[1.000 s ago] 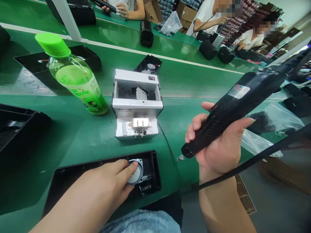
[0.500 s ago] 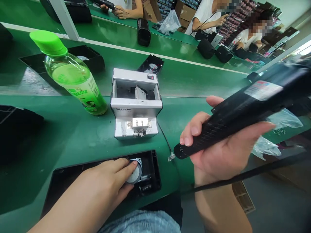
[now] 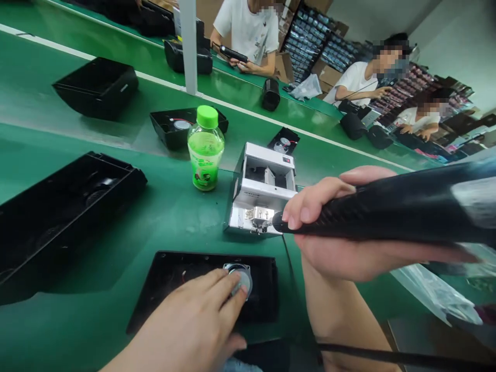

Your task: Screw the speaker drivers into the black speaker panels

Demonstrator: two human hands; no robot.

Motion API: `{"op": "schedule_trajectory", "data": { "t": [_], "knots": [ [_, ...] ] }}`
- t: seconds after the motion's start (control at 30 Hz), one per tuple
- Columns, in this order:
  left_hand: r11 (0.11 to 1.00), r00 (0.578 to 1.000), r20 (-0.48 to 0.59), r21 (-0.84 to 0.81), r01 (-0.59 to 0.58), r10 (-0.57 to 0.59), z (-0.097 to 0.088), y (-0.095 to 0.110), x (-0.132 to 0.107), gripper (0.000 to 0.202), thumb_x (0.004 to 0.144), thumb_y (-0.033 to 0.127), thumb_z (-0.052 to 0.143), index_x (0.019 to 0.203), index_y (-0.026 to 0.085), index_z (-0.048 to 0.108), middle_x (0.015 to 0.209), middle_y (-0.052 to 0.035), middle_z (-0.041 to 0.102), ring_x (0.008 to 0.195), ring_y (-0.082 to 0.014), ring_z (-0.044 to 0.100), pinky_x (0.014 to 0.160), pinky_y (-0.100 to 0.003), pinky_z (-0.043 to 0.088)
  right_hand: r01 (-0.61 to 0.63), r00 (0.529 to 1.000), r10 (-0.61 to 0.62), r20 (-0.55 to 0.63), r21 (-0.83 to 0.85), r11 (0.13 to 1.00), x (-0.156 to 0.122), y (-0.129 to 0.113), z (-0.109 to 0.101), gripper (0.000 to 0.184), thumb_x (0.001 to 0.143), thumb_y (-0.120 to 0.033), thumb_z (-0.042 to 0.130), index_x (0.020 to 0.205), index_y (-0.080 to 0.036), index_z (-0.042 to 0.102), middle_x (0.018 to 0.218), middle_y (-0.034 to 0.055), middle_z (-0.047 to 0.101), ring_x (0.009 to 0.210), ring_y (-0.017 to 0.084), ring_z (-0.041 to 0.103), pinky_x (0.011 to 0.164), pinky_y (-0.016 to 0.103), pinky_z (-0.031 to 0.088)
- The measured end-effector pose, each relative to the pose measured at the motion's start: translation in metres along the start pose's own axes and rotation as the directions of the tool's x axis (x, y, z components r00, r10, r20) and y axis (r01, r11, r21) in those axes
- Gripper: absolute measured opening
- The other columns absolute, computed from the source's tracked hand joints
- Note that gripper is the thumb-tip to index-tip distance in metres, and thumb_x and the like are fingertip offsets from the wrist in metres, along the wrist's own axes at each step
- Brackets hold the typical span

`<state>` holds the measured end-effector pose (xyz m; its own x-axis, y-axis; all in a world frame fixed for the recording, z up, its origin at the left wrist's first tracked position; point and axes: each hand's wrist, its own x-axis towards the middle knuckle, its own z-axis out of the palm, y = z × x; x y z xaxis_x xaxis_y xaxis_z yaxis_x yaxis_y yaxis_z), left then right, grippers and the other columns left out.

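My left hand (image 3: 205, 310) rests on a small round speaker (image 3: 244, 283), its fingers bent and pressing on the speaker's back. The speaker sits toward the right end of a shallow black plastic housing (image 3: 166, 274) on the bench in front of me. My right hand (image 3: 333, 232) is wrapped round a black electric screwdriver (image 3: 387, 206), held nearly level. Its tip meets the front of a white and grey screw feeder (image 3: 251, 194), at the metal outlet block (image 3: 261, 213). Whether a screw is on the tip, I cannot tell.
A green drink bottle (image 3: 206, 160) stands left of the feeder. Black housings (image 3: 70, 212) lie at the left and further back (image 3: 96, 85). Clear plastic bags (image 3: 437, 294) lie at right. Co-workers (image 3: 248, 36) sit across the bench, beyond a metal post (image 3: 188, 46).
My right hand has brought the screwdriver's tip from the feeder's right side to its outlet. My left hand stays on the speaker. The view has swung left.
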<state>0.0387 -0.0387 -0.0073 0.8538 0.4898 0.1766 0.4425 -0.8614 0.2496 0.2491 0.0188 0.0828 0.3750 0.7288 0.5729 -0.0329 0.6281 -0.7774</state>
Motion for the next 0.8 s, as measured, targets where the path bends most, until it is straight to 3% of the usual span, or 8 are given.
{"op": "schedule_trajectory", "data": {
  "t": [0.13, 0.23, 0.47, 0.63, 0.8],
  "knots": [
    [0.995, 0.999, 0.023, 0.088, -0.049, 0.047, 0.020, 0.004, -0.016, 0.037, 0.110, 0.032, 0.061, 0.140, 0.019, 0.079, 0.154, -0.0108, 0.072, 0.124, -0.0306, 0.080, 0.096, -0.041, 0.071, -0.002, 0.995, 0.004, 0.104, -0.018, 1.000, 0.000, 0.013, 0.007, 0.070, 0.090, -0.095, 0.050, 0.101, -0.029, 0.071, 0.053, -0.0041, 0.063, 0.035, 0.018, 0.052, 0.034, 0.034, 0.046],
    [0.998, 0.998, 0.059, 0.068, -0.017, 0.013, 0.027, 0.005, -0.022, 0.040, 0.112, 0.026, 0.054, 0.147, 0.021, 0.074, 0.160, -0.0102, 0.068, 0.125, -0.0289, 0.079, 0.094, -0.040, 0.068, -0.026, 0.997, 0.030, 0.067, -0.052, 0.998, 0.000, 0.012, 0.008, 0.074, 0.086, -0.096, 0.057, 0.108, -0.028, 0.073, 0.054, -0.0038, 0.064, 0.035, 0.019, 0.052, 0.034, 0.035, 0.045],
    [0.998, 1.000, -0.017, 0.060, 0.010, -0.009, 0.029, 0.005, -0.025, 0.037, 0.112, 0.028, 0.057, 0.143, 0.023, 0.077, 0.159, -0.0063, 0.070, 0.131, -0.0285, 0.075, 0.095, -0.040, 0.064, -0.159, 0.987, 0.160, 0.033, -0.022, 0.987, -0.004, 0.015, 0.001, 0.073, 0.088, -0.095, 0.054, 0.114, -0.029, 0.072, 0.054, -0.0056, 0.063, 0.034, 0.017, 0.050, 0.032, 0.031, 0.040],
    [0.997, 0.995, -0.101, 0.071, 0.015, -0.007, 0.022, 0.005, -0.022, 0.038, 0.115, 0.029, 0.050, 0.137, 0.024, 0.081, 0.153, -0.0030, 0.074, 0.122, -0.0255, 0.079, 0.089, -0.038, 0.065, -0.157, 0.987, 0.157, -0.016, 0.010, 0.988, -0.018, -0.018, -0.019, 0.068, 0.091, -0.093, 0.053, 0.118, -0.035, 0.076, 0.059, -0.0043, 0.065, 0.041, 0.019, 0.054, 0.044, 0.037, 0.052],
    [0.993, 0.989, -0.145, 0.119, -0.009, 0.026, 0.016, 0.004, -0.018, 0.042, 0.116, 0.026, 0.044, 0.133, 0.022, 0.083, 0.151, -0.0003, 0.075, 0.118, -0.0251, 0.081, 0.086, -0.039, 0.067, -0.173, 0.984, 0.169, -0.062, -0.052, 0.984, -0.047, -0.046, -0.026, 0.036, 0.101, -0.066, 0.068, 0.121, -0.038, 0.077, 0.058, -0.0048, 0.064, 0.043, 0.018, 0.053, 0.045, 0.038, 0.052]
  ]
}}
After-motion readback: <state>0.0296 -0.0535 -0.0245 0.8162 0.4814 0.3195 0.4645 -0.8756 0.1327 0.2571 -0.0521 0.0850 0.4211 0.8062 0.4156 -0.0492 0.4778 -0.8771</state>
